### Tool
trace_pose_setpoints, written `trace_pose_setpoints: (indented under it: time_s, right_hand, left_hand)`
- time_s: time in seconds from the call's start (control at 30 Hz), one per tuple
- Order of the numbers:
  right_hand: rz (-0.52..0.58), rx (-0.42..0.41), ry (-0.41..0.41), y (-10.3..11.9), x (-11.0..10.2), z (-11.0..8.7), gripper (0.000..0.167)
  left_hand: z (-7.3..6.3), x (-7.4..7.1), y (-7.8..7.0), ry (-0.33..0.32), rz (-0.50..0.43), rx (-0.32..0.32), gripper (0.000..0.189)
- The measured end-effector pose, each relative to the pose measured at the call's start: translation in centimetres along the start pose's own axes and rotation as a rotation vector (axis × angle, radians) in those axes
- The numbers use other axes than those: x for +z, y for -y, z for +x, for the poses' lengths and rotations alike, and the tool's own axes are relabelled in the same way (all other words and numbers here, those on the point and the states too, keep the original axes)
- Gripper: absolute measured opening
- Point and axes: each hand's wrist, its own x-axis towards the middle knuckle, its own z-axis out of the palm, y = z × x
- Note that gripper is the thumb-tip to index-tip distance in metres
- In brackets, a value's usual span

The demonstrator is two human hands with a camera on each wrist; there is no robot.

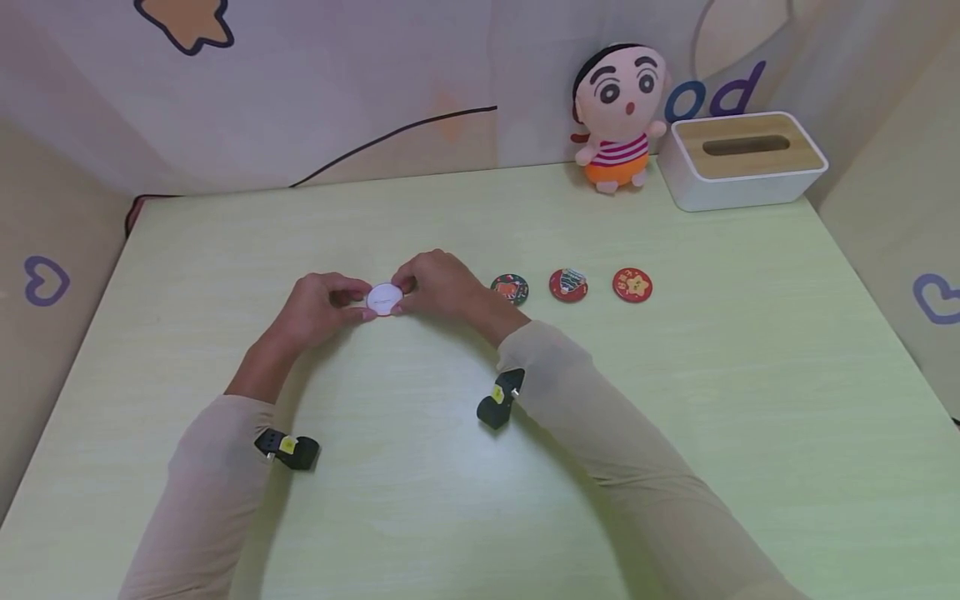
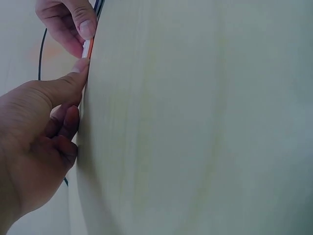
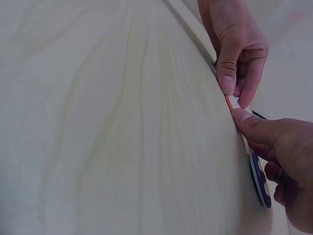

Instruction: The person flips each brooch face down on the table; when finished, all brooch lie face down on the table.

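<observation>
A small round disc (image 1: pixel 385 298) with a white upper face and a red-orange edge is at the table's left middle. My left hand (image 1: pixel 318 310) pinches its left side between thumb and fingers. At the opposite side, my right hand (image 1: pixel 441 287) pinches it the same way. Seen edge-on in the left wrist view, the disc (image 2: pixel 87 49) is thin and close to the tabletop; whether it touches is hard to tell. A dark patterned disc (image 1: pixel 510 288) lies just right of my right hand. Farther right are a red disc with a tree (image 1: pixel 568 285) and a red disc with a yellow star (image 1: pixel 632 285).
A plush doll (image 1: pixel 618 121) sits at the table's back edge. Beside it stands a white tissue box (image 1: pixel 742 179) with a wooden lid. A printed cloth (image 1: pixel 360 75) hangs behind the pale table (image 1: pixel 420 500).
</observation>
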Motion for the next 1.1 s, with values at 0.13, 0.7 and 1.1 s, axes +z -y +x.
trace_pose_setpoints:
  time_s: [0.13, 0.7, 1.1]
  right_hand:
    - [-0.034, -0.017, 0.002, -0.1, 0.0, 0.1, 0.039]
    - [0.152, -0.030, -0.100, -3.2, -2.4, -3.0, 0.028]
    - [0.011, -0.165, -0.247, -4.6, -2.7, -5.6, 0.024]
  left_hand:
    - [-0.1, 0.0, 0.0, 0.000, 0.013, 0.008, 0.042]
    - [-1.6, -0.9, 0.0, -0.081, -0.031, 0.026, 0.042]
    - [-1.7, 0.8, -2.3, -0.090, -0.061, 0.084, 0.032]
